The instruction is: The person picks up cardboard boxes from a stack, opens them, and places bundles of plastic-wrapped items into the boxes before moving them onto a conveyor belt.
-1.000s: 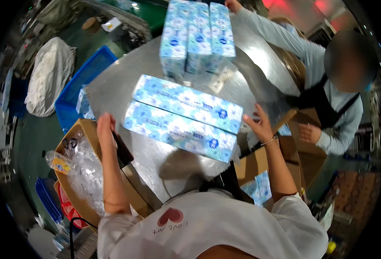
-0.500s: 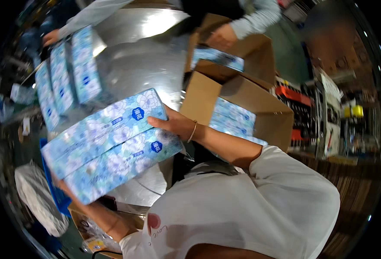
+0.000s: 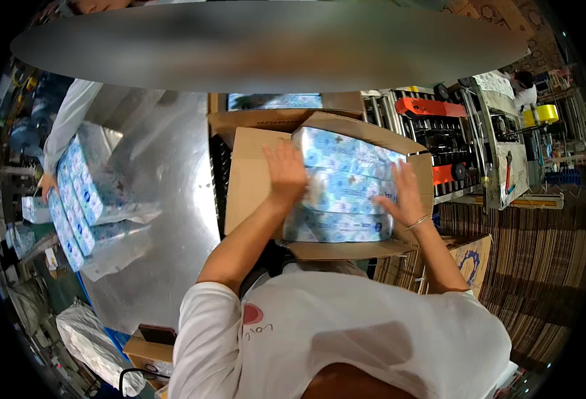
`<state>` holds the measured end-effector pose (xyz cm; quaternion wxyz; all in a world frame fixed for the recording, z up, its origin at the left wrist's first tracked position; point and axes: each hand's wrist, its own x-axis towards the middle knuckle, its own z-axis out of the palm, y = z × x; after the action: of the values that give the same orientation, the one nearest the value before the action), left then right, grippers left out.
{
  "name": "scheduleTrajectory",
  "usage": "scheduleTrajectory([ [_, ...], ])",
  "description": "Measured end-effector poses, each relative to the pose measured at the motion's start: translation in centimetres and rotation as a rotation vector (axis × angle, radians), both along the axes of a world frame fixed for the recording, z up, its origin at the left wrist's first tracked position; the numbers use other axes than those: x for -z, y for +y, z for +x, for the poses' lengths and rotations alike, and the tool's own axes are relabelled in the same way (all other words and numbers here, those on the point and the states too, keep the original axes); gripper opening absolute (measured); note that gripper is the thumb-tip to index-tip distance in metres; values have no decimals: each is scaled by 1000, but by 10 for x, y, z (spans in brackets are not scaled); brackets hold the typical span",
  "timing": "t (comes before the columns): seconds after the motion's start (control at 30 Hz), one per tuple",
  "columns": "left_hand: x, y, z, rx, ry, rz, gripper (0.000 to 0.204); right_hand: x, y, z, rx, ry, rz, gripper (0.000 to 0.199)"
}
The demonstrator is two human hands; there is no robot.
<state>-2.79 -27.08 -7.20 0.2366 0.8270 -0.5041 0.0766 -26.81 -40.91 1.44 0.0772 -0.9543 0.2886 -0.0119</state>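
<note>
An open cardboard box (image 3: 249,179) stands right in front of me, its left flap folded out. Blue flower-printed tissue packs (image 3: 346,189), wrapped in plastic, fill it in rows and rise near its rim. My left hand (image 3: 285,171) lies at the left end of the packs, fingers stretched out. At their right end is my right hand (image 3: 402,196), a thin bracelet on its wrist; its fingers are apart and touch the packs. Neither hand is wrapped around a pack.
A second box (image 3: 259,121) with packs stands just beyond. On the metal table (image 3: 166,153) to the left, a co-worker's hand (image 3: 48,185) touches several more wrapped packs (image 3: 83,206). Rightward are a roller conveyor (image 3: 380,113), red equipment (image 3: 432,108) and stacked flat cardboard (image 3: 525,266).
The packs that I held over the table are out of my hands. Both hands have moved right to the box, where the packs now sit higher. My view has turned rightward.
</note>
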Motion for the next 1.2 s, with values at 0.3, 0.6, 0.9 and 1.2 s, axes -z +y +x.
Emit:
scheduleTrajectory([
  [0.3, 50, 27, 48, -409, 436, 119, 65, 99, -11, 64, -14, 346, 245, 94],
  [0.6, -75, 70, -9, -37, 1306, -113, 30, -8, -86, -70, 573, -98, -377, 35],
  [0.9, -12, 12, -82, 773, 457, 634, 94, 47, -15, 11, 241, 339, 685, 48],
  [1.2, 49, 53, -64, 142, 664, -23, 103, 94, 6, -46, 222, -561, -257, 64],
])
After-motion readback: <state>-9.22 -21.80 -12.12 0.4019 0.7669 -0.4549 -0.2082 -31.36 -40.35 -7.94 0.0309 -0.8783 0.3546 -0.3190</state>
